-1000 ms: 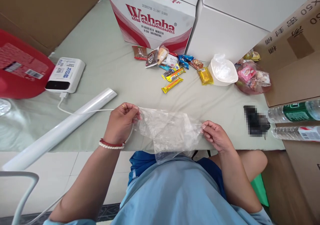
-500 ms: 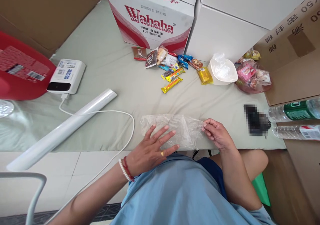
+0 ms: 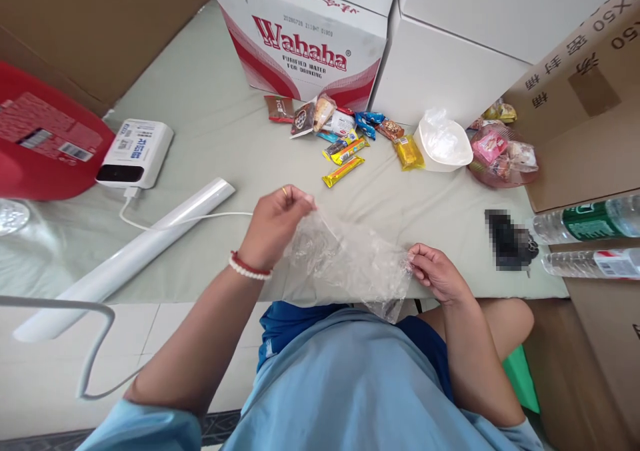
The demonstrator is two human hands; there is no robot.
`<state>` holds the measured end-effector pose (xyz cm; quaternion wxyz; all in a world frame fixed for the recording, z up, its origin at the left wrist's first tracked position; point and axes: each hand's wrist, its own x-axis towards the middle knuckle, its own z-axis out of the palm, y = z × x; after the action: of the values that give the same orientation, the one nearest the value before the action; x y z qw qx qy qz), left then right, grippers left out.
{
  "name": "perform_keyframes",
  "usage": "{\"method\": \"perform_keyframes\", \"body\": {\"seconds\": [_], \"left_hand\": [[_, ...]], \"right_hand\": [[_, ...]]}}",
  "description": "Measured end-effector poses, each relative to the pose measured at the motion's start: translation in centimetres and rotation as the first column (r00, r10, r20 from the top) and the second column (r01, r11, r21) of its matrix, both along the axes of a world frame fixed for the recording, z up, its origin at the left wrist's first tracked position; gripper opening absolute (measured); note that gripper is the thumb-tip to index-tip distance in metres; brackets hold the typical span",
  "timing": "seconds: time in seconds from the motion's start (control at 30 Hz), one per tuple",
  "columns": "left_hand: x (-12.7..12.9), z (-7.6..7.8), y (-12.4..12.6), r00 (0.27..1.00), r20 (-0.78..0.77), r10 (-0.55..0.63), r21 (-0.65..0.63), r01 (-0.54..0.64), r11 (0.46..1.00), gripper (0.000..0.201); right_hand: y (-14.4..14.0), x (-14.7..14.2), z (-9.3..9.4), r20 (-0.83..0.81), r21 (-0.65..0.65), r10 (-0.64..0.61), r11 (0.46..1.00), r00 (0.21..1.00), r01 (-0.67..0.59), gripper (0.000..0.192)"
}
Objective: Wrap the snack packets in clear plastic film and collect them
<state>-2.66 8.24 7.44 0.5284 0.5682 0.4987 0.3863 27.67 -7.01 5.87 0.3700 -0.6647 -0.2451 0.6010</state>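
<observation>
A clear plastic bag stretches between my two hands at the front edge of the covered table. My left hand pinches its upper left corner, lifted off the cloth. The right-hand edge of the bag is pinched by my right hand. Its lower right corner hangs past the table edge, over my lap. Beyond the bag lie several wrapped snacks, among them a yellow bar and a yellow packet. A white bowl beside them holds crumpled clear plastic.
At left are a white power bank with a cable, a long white tube and a red container. Behind stands a Wahaha water box. To the right are a pink bowl of snacks, plastic bottles and a cardboard box.
My left hand, flat and spread over the bag before, has moved up and left and now pinches its corner. The bag is raised and pulled out. My right hand keeps its pinch.
</observation>
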Motion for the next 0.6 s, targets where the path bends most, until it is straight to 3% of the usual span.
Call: {"method": "perform_keyframes", "body": {"seconds": [0.13,0.23,0.33,0.4,0.47,0.57,0.6], "left_hand": [[1.4,-0.5,5.5,0.995,-0.094,-0.017,-0.098,0.007,0.995,0.019],[2.8,-1.5,8.9,0.949,-0.314,-0.019,-0.050,0.003,0.999,0.024],[4.2,-1.8,10.3,0.906,-0.423,0.007,0.018,0.001,1.000,0.022],[4.9,-1.3,9.7,0.890,-0.449,0.078,0.111,-0.031,0.993,0.014],[5.0,-0.7,7.9,0.857,-0.469,0.213,0.301,-0.071,0.951,0.020],[4.2,-0.6,4.3,0.810,-0.455,0.371,0.571,-0.054,0.819,0.027],[3.9,-1.0,3.2,0.810,-0.484,0.331,0.579,0.013,0.815,0.026]], "right_hand": [[-0.8,0.1,-0.1,0.028,-0.020,0.057,0.998,0.998,-0.056,0.040],[-1.3,0.1,-0.2,0.041,-0.033,0.078,0.997,0.996,-0.076,0.043],[-1.6,-0.1,-0.5,0.052,-0.037,0.130,0.991,0.990,-0.128,0.046],[-1.8,-0.2,-0.4,0.114,-0.017,0.146,0.989,0.983,-0.145,0.046],[-2.0,-0.2,-0.1,0.293,0.038,0.109,0.991,0.950,-0.126,0.042],[-2.2,0.0,0.8,0.651,0.183,0.006,0.969,0.759,-0.165,0.038],[-2.2,-0.1,1.1,0.728,0.231,-0.014,0.946,0.686,-0.226,0.040]]}}
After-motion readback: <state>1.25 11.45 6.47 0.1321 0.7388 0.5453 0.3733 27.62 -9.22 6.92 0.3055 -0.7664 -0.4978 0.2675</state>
